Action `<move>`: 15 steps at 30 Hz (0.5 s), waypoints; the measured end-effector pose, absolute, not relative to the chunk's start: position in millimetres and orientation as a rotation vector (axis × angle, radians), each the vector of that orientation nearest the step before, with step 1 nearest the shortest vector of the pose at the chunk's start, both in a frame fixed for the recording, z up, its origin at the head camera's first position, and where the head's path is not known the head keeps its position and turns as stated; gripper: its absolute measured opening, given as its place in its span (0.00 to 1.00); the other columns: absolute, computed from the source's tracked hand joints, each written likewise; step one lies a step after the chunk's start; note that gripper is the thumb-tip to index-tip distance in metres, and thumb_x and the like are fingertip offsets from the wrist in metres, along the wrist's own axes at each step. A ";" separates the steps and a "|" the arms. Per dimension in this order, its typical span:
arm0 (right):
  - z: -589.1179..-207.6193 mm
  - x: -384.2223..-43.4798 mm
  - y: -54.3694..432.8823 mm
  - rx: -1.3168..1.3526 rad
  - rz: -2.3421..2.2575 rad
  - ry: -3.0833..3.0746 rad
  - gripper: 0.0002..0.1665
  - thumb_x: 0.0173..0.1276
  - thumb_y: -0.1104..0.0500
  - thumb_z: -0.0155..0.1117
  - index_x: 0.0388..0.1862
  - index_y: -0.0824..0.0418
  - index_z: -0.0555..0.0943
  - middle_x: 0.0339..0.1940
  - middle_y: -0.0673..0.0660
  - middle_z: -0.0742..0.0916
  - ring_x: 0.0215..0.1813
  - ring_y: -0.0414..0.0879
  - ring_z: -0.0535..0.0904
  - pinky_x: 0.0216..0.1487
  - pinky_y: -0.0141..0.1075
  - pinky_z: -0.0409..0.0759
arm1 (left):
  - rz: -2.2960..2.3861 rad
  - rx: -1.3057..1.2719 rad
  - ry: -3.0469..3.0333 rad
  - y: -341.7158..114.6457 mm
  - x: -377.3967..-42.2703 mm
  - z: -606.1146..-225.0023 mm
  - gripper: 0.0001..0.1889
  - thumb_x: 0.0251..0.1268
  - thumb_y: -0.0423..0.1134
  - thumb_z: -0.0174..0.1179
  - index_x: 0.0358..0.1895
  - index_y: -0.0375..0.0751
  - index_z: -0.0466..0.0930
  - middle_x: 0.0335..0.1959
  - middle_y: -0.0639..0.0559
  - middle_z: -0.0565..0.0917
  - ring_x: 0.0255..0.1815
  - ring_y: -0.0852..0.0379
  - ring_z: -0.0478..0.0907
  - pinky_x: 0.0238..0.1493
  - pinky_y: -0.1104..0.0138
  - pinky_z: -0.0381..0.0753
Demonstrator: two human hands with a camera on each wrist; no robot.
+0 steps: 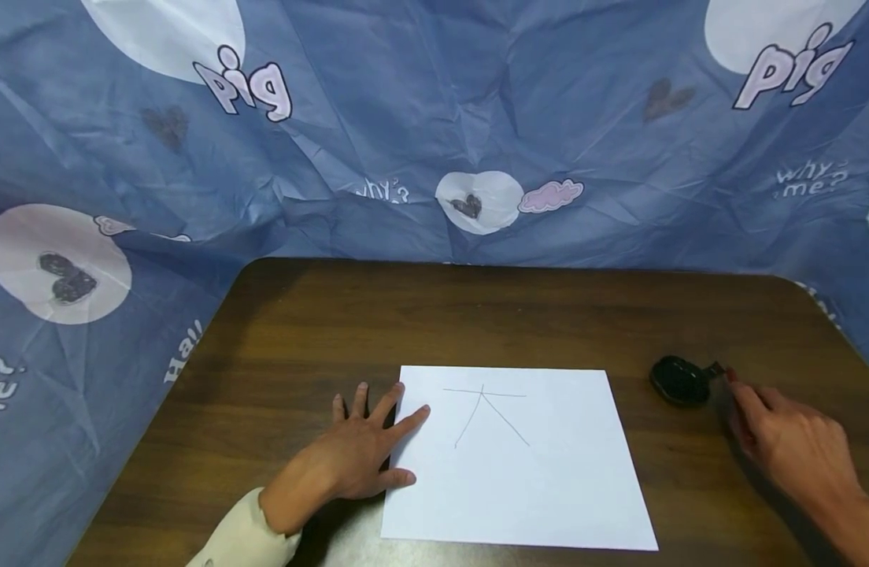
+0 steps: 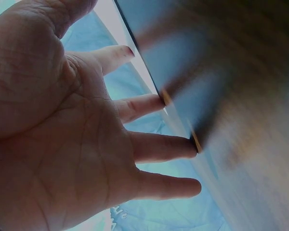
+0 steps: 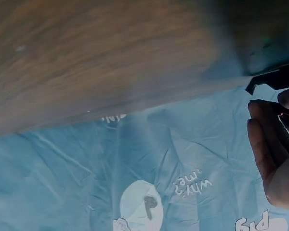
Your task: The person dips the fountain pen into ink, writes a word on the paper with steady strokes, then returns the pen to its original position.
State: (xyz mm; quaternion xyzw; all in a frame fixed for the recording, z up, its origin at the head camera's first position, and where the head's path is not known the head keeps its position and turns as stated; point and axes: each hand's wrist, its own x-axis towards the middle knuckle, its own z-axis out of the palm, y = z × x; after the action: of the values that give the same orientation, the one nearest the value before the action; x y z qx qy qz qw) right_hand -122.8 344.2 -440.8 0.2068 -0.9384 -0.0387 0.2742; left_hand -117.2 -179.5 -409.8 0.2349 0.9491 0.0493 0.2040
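Observation:
A white sheet of paper (image 1: 534, 488) lies on the table with a thin-lined drawing: a level line and two slanting strokes spreading below it. My left hand (image 1: 360, 457) is spread across the sheet's left edge, thumb and forefinger over the paper; its palm (image 2: 72, 134) fills much of the left wrist view. To the right of the paper is a dark green, rounded, glossy object (image 1: 678, 381) with a short black tab. The fingers of my right hand (image 1: 803, 441) bend together at that tab, seemingly pinching its end. A notched black part (image 3: 274, 79) shows close to these fingertips.
The brown wooden table (image 1: 321, 315) has rounded far corners. A blue printed cloth (image 1: 406, 102) hangs behind it and down its left side. The right arm casts a shadow on the table.

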 end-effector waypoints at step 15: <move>-448.1 -120.3 350.9 0.523 -0.152 -2.670 0.15 0.60 0.73 0.66 0.43 0.68 0.72 0.25 0.64 0.79 0.13 0.47 0.66 0.11 0.40 0.61 | 0.131 0.657 2.654 -179.3 -117.2 -409.3 0.42 0.64 0.66 0.59 0.80 0.65 0.53 0.81 0.43 0.47 0.74 0.21 0.46 0.64 0.27 0.49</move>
State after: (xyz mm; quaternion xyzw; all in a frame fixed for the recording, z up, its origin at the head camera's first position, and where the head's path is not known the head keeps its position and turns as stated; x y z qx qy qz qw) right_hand -120.3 350.9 -448.1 0.1880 -0.9586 -0.0547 0.2069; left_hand -117.2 -179.3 -409.3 0.2351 0.9499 0.0469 0.2006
